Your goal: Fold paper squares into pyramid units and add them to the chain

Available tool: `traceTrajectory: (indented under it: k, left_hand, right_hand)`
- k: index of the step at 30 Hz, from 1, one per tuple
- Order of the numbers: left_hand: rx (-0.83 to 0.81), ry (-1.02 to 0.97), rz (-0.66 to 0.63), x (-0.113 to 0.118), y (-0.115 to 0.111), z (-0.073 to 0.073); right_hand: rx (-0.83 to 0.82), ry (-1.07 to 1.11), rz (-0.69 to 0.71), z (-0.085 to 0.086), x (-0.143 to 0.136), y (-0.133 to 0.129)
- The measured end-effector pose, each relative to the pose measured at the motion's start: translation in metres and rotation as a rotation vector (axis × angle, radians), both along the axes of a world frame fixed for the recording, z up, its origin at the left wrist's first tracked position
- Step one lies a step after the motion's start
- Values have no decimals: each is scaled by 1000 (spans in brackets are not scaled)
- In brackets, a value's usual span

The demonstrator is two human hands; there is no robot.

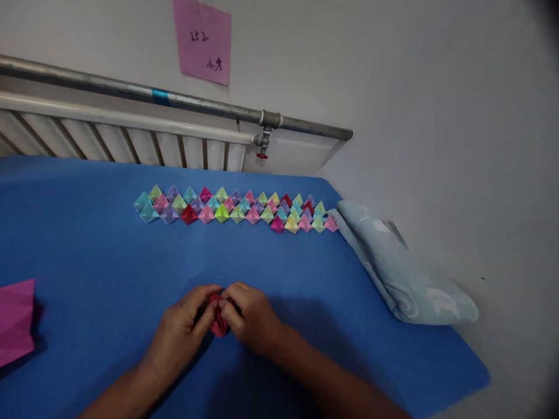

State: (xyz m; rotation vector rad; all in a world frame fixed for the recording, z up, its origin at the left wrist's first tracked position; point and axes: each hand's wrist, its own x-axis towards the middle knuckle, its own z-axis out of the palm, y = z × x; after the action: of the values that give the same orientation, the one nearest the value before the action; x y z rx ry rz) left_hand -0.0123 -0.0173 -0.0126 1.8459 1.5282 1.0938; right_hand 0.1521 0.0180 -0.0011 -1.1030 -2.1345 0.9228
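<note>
My left hand [183,329] and my right hand [251,317] meet at the near middle of the blue surface [100,256]. Between their fingertips sits a small red folded paper piece [217,319], pinched from both sides and mostly hidden by the fingers. Farther back lie rows of several small folded paper pyramids [236,210] in pink, green, blue, purple, yellow and red, well apart from both hands.
A pink paper sheet [15,320] lies at the left edge. A rolled light-blue cloth [402,273] rests along the right edge by the wall. Behind are a white radiator [122,142], a grey pipe [174,99] and a pink note [203,41].
</note>
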Motion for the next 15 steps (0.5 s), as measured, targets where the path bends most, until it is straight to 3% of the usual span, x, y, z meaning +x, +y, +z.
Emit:
traceTrajectory:
  k: [15]
  left_hand:
    - [-46, -25, 47, 1, 1, 1]
  right_hand:
    - [-78, -9, 0, 4, -1, -3]
